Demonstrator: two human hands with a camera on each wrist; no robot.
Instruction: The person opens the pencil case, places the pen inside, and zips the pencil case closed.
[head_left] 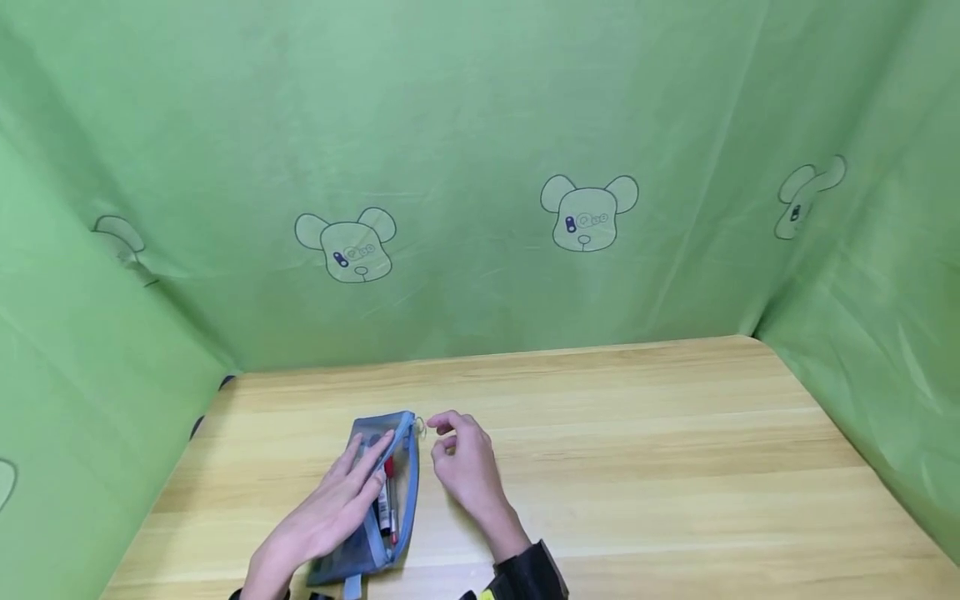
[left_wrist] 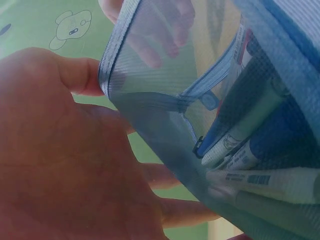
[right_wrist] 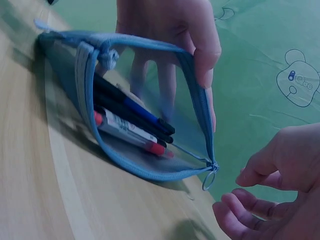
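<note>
A blue mesh pencil case lies on the table with its zip side gaping. Pens and markers show inside, one with a red cap. My left hand holds the case at its upper zipped rim: the thumb is at the rim, and the fingers lie along the outside, visible through the mesh. Beside the case's far corner is my right hand, fingers loosely bent and holding nothing. Close to its fingertips, a ring-shaped zip pull hangs at the end of the zip.
The wooden table extends to the right of the hands. Green fabric printed with bear heads encloses the back and both sides. A small fabric tab sticks out from the near end of the case.
</note>
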